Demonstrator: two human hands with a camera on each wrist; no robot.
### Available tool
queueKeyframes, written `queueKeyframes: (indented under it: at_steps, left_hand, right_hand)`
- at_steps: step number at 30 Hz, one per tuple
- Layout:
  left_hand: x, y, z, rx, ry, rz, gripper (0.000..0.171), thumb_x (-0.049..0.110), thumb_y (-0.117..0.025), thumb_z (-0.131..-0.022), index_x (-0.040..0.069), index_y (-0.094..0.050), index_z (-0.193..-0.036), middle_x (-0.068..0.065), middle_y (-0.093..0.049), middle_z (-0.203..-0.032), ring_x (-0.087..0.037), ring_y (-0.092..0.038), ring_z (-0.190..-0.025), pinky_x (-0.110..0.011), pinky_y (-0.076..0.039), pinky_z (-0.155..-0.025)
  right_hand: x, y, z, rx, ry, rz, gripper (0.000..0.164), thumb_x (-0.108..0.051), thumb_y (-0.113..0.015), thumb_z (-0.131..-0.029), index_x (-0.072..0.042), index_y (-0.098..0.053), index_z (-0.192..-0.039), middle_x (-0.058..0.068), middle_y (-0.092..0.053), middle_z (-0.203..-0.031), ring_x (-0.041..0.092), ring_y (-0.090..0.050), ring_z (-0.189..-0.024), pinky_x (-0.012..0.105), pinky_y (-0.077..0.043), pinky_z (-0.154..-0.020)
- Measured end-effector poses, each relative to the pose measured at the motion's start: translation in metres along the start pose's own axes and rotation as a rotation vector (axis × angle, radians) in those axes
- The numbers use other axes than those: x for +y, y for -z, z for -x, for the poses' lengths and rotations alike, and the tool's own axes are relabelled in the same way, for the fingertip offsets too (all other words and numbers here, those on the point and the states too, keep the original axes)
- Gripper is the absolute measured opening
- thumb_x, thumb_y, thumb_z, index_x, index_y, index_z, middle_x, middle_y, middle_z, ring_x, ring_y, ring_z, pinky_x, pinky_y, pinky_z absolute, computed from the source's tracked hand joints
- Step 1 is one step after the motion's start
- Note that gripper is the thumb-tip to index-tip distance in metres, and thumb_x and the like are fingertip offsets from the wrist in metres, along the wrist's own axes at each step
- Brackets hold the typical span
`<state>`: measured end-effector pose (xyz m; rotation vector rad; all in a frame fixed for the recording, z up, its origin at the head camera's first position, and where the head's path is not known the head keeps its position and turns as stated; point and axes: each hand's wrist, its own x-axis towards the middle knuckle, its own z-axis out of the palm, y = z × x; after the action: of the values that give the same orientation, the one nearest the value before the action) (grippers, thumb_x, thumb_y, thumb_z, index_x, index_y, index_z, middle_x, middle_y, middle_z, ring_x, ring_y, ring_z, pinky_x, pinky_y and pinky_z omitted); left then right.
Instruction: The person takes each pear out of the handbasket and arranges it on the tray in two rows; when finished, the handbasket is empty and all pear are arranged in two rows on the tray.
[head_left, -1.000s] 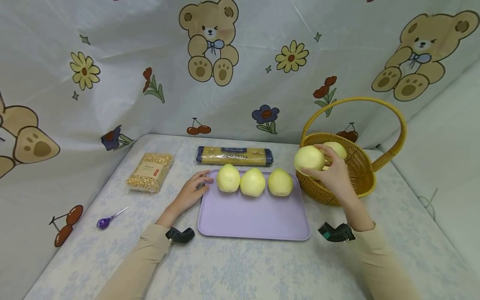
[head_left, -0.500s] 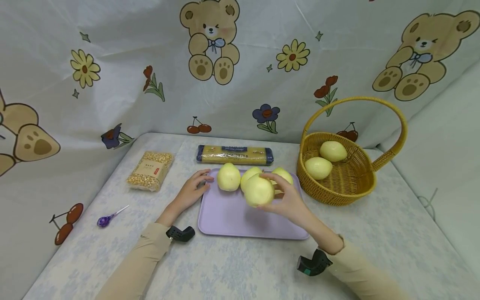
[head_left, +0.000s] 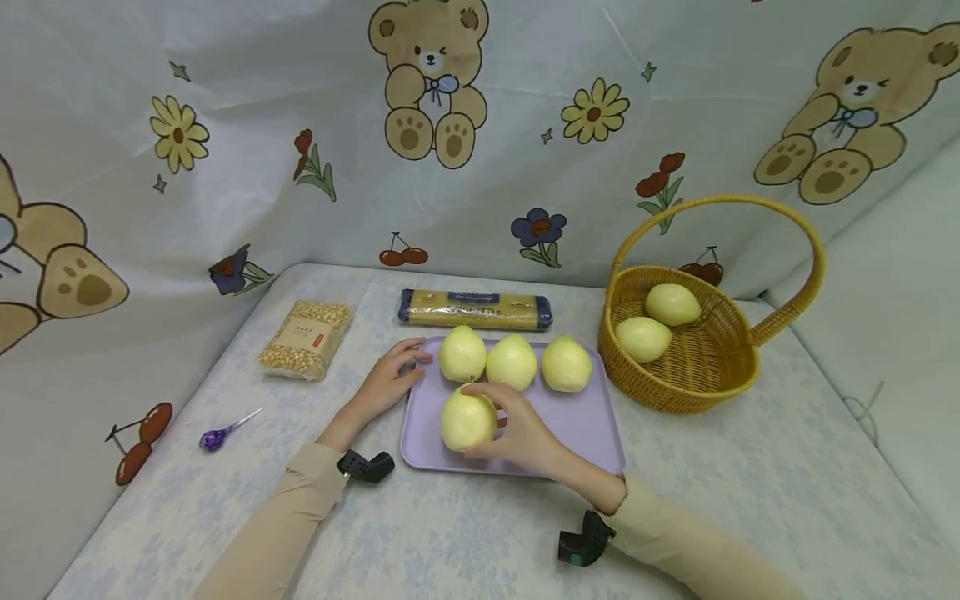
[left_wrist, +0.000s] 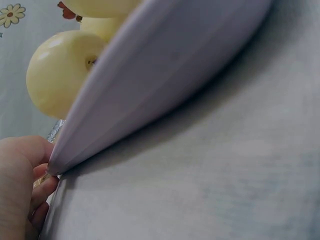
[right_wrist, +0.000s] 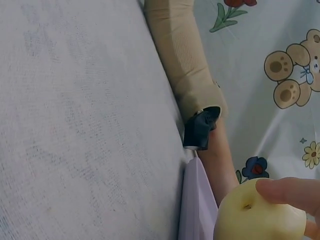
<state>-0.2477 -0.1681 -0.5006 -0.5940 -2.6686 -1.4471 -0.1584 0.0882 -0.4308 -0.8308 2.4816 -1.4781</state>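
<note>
My right hand (head_left: 525,437) grips a pale yellow pear (head_left: 467,421) over the front-left part of the lilac tray (head_left: 573,425). Whether that pear touches the tray is unclear. In the right wrist view, fingers (right_wrist: 290,192) press on the pear (right_wrist: 257,215) near its dimple. Three more pears (head_left: 512,363) stand in a row along the tray's back. My left hand (head_left: 386,383) holds the tray's back-left edge; in the left wrist view its fingers (left_wrist: 45,187) bend at the rim. Two pears (head_left: 643,338) lie in a wicker basket (head_left: 708,371) at right.
Behind the tray lies a pack of spaghetti (head_left: 476,309). Further left are a bag of corn kernels (head_left: 306,340) and a purple lollipop (head_left: 213,439). The basket's tall handle (head_left: 813,275) arches up beside the tray. A printed cloth (head_left: 315,100) hangs behind the table.
My right hand has carried the pear from the basket leftward and down to the tray's front-left area. The left hand has stayed at the tray's edge.
</note>
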Motion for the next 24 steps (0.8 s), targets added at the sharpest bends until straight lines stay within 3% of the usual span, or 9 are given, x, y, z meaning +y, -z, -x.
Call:
queueKeyframes:
  at_steps: [9,18,24]
  left_hand:
    - [0.003,0.0,-0.001,0.001,0.012,-0.006,0.024,0.013,-0.058,-0.094,0.006,-0.065,-0.115,-0.012,-0.044,-0.146,-0.031,-0.038,-0.138,-0.048,-0.035,-0.113]
    - [0.002,0.001,-0.002,-0.008,0.02,-0.003,0.023,0.014,-0.057,-0.095,0.007,-0.065,-0.116,-0.01,-0.043,-0.147,-0.031,-0.038,-0.139,-0.049,-0.035,-0.113]
    - [0.001,0.0,-0.001,-0.011,0.027,-0.001,0.024,0.015,-0.057,-0.095,0.007,-0.064,-0.116,-0.01,-0.043,-0.147,-0.03,-0.037,-0.139,-0.047,-0.035,-0.114]
  right_hand:
    - [0.002,-0.01,0.004,-0.002,0.015,0.079,0.071,-0.016,-0.086,-0.066,-0.015,-0.055,-0.13,0.01,-0.053,-0.132,0.024,-0.052,-0.113,0.02,-0.051,-0.07]
    - [0.003,-0.017,0.006,0.005,0.035,0.184,0.08,-0.022,-0.087,-0.067,-0.015,-0.049,-0.137,0.009,-0.048,-0.132,0.023,-0.052,-0.117,0.024,-0.049,-0.079]
    - [0.007,-0.022,0.006,-0.008,0.045,0.187,0.079,-0.026,-0.084,-0.072,-0.014,-0.046,-0.14,0.013,-0.041,-0.139,0.027,-0.049,-0.124,0.041,-0.048,-0.095]
